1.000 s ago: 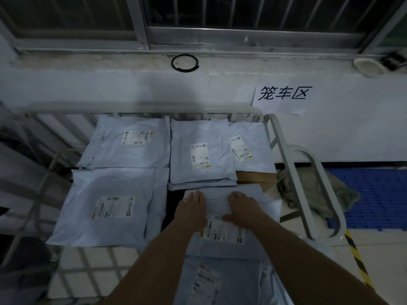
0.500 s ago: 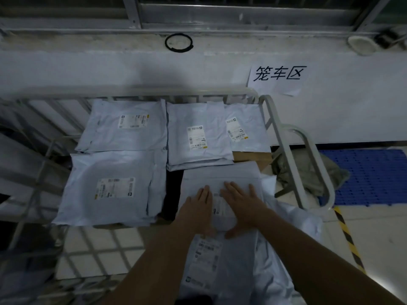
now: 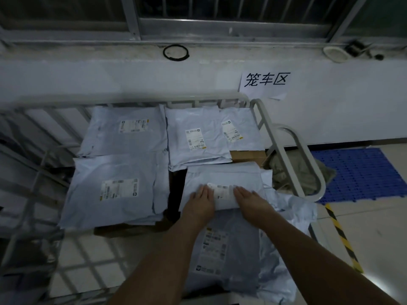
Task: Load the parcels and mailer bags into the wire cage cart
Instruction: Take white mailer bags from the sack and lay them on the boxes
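Grey-blue plastic film is seen nearest, where a lower mailer bag [image 3: 222,256] lies label-up beneath the forearms, with crumpled bags [image 3: 288,219] loose beside it on the right. Just beyond, the left hand [image 3: 199,203] and the right hand [image 3: 251,200] are laid flat, fingers straight, on a top mailer bag [image 3: 222,179], one at each side of its white label [image 3: 223,191]. Nothing is gripped; whether the thumbs are tucked under the near edge cannot be told. This bag is placed at the front right of the wire cage cart [image 3: 269,137], overlapping the lower bag and apart from the stacked mailer bags [image 3: 114,190] to the left.

The bag is judged light, soft and slippery, its contents flat and yielding. It would best be taken by both side edges or slid under flat palms, since a pinch at one corner would let it sag and slide. The label is better left unrubbed.

Farther in, more bags [image 3: 198,139] are laid label-up against the back rail, and a cardboard parcel [image 3: 248,155] is partly covered by them. Outside the cart, an olive cloth [image 3: 308,172] is bunched on the floor. On the wall a paper sign [image 3: 264,83] is fixed, and a black ring [image 3: 175,52] rests on the sill.
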Tool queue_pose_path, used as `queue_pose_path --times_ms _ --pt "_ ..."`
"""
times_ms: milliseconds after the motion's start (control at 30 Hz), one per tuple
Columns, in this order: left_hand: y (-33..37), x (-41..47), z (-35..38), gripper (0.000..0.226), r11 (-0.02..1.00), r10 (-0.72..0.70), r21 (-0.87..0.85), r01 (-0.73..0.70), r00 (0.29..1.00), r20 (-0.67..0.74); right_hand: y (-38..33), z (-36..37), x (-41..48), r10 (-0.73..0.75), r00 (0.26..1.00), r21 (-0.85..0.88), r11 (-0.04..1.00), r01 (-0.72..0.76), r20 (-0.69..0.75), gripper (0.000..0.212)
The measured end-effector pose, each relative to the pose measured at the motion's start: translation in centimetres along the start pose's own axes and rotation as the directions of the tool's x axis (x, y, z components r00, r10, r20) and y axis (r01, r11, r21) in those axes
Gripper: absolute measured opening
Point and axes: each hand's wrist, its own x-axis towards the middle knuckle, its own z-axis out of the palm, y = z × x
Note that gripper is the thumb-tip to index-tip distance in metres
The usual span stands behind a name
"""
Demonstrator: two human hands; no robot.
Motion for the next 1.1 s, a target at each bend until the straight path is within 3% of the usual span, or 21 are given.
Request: queue_pose_path --times_ms 133,267,467,600,800,967,1100 --pt "0.3 0.0 -5.6 0.071 1.000 -0.004 -0.015 0.005 0.999 0.052 1.1 -4.8 -0.9 0.046 0.997 0.019 0.999 -0.044 -0.058 0.060" --pt "0.6 -1.0 -10.4 0.083 0.999 0.006 -0.033 -0.006 1.000 0.014 3.3 -9.5 -1.5 0.096 0.980 0.026 0.995 -0.093 -0.172 0.060" --pt "1.0 0.6 -14.8 0.056 0.997 -0.049 -0.059 0.042 0.991 -0.128 6.5 -13.9 -1.5 0.131 0.964 0.041 0.991 -0.125 -0.232 0.062" --pt "1.3 2.7 -17.0 0.057 0.998 -0.044 0.034 0.053 0.974 -0.224 8.9 -15.4 0.0 0.155 0.957 0.068 0.987 -0.142 -0.247 0.060" --pt "2.4 6.0 -21.5 0.032 0.991 -0.108 0.048 0.122 0.967 -0.233 13.0 -18.0 2.6 0.095 0.965 0.059 0.995 -0.083 -0.246 0.056" --pt "2.7 10.4 -26.9 0.047 0.975 -0.216 0.010 0.220 0.962 -0.170 16.6 -21.7 5.9 0.039 0.971 0.071 0.997 -0.023 -0.237 0.056" --pt "2.8 12.4 -31.7 0.036 0.972 -0.225 0.014 0.234 0.948 -0.226 19.2 -24.9 8.7 0.007 0.957 0.096 0.995 0.022 -0.289 0.053"
